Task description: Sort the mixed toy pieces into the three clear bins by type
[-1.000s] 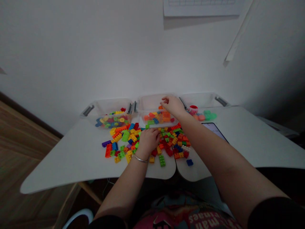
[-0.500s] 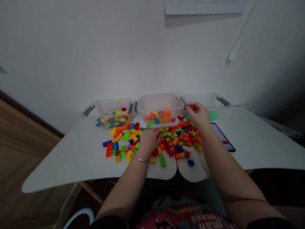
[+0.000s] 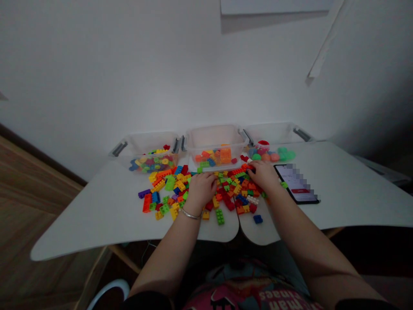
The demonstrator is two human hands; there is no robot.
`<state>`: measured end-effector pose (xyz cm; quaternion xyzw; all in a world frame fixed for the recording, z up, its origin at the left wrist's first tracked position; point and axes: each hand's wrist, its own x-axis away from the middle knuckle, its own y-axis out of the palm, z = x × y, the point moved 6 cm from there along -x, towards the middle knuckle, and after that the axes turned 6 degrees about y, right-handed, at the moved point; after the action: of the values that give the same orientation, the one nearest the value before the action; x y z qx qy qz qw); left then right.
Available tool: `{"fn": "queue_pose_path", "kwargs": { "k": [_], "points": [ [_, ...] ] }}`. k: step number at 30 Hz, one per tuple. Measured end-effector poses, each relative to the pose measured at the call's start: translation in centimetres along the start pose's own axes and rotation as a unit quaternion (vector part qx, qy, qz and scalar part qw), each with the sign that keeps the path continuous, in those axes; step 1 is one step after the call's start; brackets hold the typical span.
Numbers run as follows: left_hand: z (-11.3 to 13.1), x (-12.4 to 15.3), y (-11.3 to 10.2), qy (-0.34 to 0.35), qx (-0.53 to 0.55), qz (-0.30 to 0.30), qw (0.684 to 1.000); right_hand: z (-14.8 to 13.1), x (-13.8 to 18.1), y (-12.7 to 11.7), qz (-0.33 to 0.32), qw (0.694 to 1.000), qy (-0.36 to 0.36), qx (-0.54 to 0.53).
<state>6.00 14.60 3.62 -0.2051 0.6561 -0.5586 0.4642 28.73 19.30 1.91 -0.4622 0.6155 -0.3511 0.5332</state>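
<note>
Your left hand rested palm-down and your right hand hung low, fingers curled over the toy bricks; it was impossible to tell whether either pinched one. The bricks spread beneath, between and left of your hands on a white table, before three clear boxes.

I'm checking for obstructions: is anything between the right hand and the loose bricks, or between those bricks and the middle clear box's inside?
Nothing visible separates the right hand from the loose bricks; it rests right at them. Before the inside of the middle clear box, its near wall rises; the top is open.
</note>
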Motion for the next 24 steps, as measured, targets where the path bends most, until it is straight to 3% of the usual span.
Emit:
{"fn": "queue_pose_path", "kwargs": {
  "k": [6, 9, 12, 24],
  "points": [
    [0.0, -0.1, 0.0, -0.005, 0.002, -0.001, 1.000, 1.1, 0.1, -0.7, -0.045, 0.998, 0.023, -0.045],
    [0.0, -0.1, 0.1, -0.005, -0.001, 0.001, 1.000, 3.0, 0.1, -1.1, -0.024, 0.995, 0.077, -0.052],
    [-0.1, -0.1, 0.1, -0.007, -0.001, 0.003, 1.000, 3.7, 0.3, -1.0, -0.013, 0.996, 0.081, -0.034],
    [0.0, -0.1, -0.1, -0.006, 0.006, 0.001, 1.000, 2.2, 0.8, 0.0, -0.050, 0.993, 0.108, 0.017]
  ]
}}
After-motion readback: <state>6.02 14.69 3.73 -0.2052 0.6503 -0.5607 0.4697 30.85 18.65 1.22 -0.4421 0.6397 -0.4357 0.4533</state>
